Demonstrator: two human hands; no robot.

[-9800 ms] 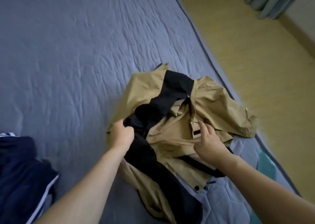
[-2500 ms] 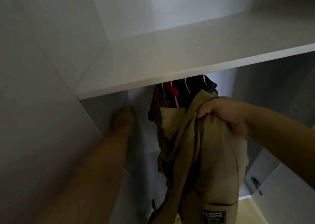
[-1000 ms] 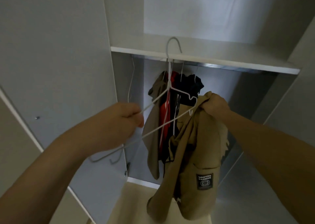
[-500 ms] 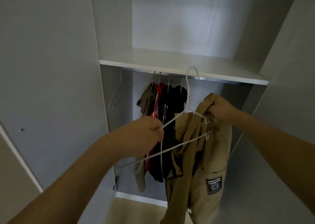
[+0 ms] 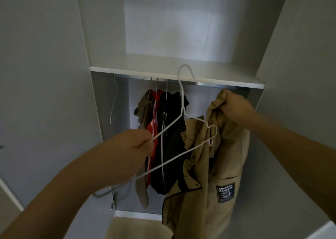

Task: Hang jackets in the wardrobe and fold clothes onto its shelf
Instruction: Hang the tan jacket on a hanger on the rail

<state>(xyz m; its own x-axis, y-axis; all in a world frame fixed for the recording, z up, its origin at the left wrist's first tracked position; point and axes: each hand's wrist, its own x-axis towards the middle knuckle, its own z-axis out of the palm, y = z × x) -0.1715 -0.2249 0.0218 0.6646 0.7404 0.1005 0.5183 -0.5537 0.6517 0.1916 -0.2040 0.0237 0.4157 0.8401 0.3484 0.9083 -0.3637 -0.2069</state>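
While left hand (image 5: 141, 144) is pinching thin white wire hanger (image 5: 183, 129) by one shoulder, right hand (image 5: 236, 109) is clenching tan cotton jacket (image 5: 214, 166) collar, dangling below white wardrobe shelf (image 5: 174, 73) front edge. Risks: hanger tip snagging lining, bunched jacket sliding off, hanger twisting in fingers.

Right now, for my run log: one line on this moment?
left hand: holds white hanger | right hand: holds tan jacket | jacket: not yet on hanger

My left grip (image 5: 140, 144) holds a hanger (image 5: 183, 115) before the wardrobe's shelf (image 5: 227, 80). My right grip (image 5: 236, 107) holds a jacket (image 5: 218, 166) right of it. Clothes (image 5: 163, 129) hang behind, below the shelf.
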